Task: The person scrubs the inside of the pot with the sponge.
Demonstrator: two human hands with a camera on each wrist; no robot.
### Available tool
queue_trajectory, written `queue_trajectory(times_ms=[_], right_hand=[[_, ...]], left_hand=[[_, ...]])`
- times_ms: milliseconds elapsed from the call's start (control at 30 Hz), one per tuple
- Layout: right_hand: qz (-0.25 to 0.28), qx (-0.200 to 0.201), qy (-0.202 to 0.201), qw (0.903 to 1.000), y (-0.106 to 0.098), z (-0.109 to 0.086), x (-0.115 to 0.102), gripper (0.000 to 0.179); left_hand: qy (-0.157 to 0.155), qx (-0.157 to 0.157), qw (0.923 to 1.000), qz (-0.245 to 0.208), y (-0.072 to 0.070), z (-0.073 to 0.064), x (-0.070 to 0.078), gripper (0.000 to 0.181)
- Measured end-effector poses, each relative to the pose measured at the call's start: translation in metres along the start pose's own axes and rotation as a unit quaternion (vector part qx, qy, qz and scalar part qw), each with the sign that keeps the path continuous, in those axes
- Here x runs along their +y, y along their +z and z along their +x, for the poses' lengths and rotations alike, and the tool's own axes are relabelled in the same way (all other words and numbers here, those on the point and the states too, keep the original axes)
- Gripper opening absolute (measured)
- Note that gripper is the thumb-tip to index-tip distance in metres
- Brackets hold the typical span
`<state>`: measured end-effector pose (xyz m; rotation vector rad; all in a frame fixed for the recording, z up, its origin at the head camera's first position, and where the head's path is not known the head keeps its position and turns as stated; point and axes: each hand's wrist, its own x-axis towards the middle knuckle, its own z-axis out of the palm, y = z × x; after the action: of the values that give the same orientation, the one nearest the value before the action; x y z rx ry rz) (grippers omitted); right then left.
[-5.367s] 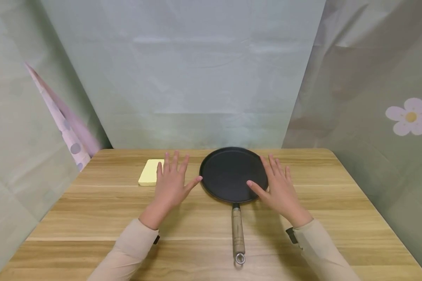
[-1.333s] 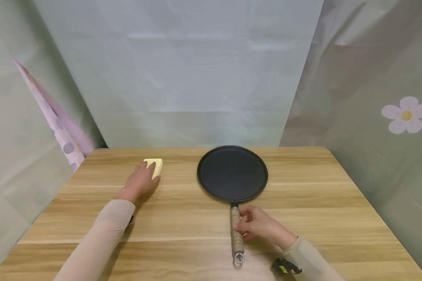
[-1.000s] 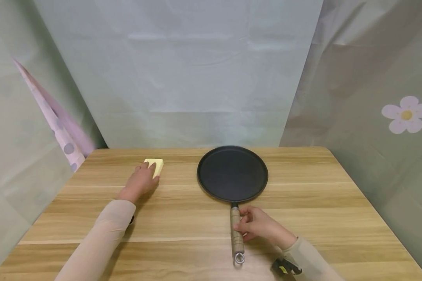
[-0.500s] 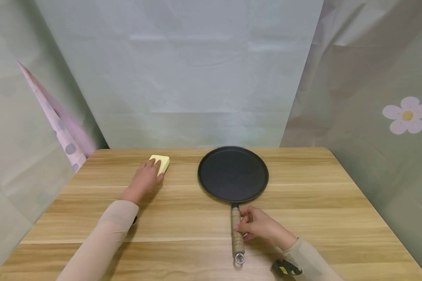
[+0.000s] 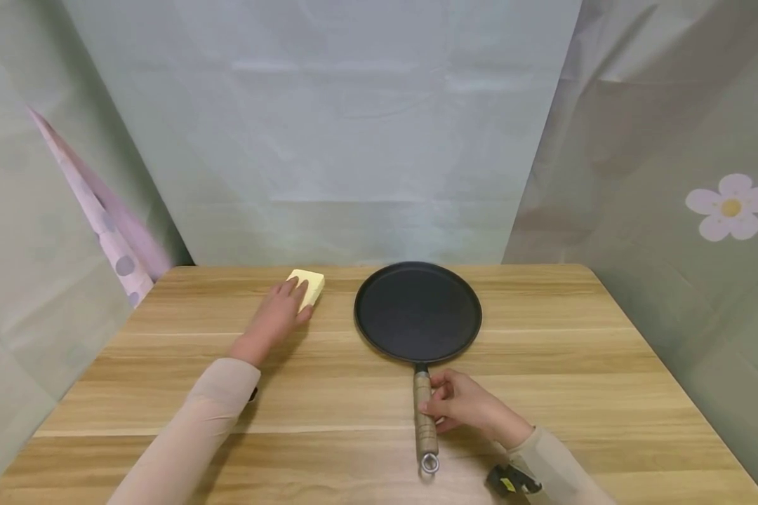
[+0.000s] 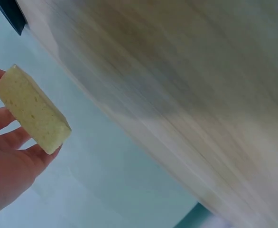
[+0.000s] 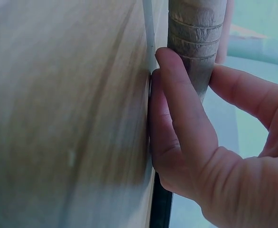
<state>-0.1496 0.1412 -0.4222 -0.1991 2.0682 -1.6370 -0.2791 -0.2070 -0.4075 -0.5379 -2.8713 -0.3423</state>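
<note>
My left hand (image 5: 275, 314) grips a pale yellow sponge (image 5: 313, 283) from above, left of the pan. In the left wrist view the sponge (image 6: 33, 109) hangs apart from the tabletop, with the fingers and thumb at its edges. A black, shallow, round frying pan (image 5: 417, 312) lies flat on the table, its wooden handle (image 5: 424, 428) pointing toward me. Beside that handle, my right hand (image 5: 464, 403) pinches it between thumb and fingers. In the right wrist view the thumb and fingers close on opposite sides of the ridged handle (image 7: 196, 38).
The wooden table (image 5: 328, 463) has its far edge just behind the pan. A grey-green curtain (image 5: 354, 140) hangs along the back, with similar sheets at both sides. The metal hanging ring (image 5: 429, 463) ends the pan's handle.
My left hand went to the sponge, took hold of it and carried it up and right toward the pan. The right hand moved from the pan's rim to its handle and stays there.
</note>
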Motion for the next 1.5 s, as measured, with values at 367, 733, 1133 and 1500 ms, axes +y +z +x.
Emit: queue_trajectory(times_ms=[367, 733, 1133, 1500], right_hand=[[0.009, -0.003, -0.005, 0.9999, -0.001, 0.001, 0.0, 0.048], [0.008, -0.003, 0.002, 1.0, 0.0, 0.0, -0.001, 0.051], [0.008, -0.011, 0.001, 0.9999, 0.0, 0.0, -0.001, 0.05], [0.01, -0.013, 0.001, 0.9999, -0.001, 0.0, -0.002, 0.049]], left_hand=[[0.03, 0.004, 0.9995, -0.009, 0.006, 0.01, 0.014, 0.057], [0.074, 0.024, 0.9968, -0.02, 0.013, 0.019, 0.035, 0.055], [0.109, 0.018, 0.9932, -0.038, 0.02, 0.03, 0.064, 0.053], [0.139, 0.008, 0.9889, -0.053, 0.027, 0.042, 0.084, 0.051]])
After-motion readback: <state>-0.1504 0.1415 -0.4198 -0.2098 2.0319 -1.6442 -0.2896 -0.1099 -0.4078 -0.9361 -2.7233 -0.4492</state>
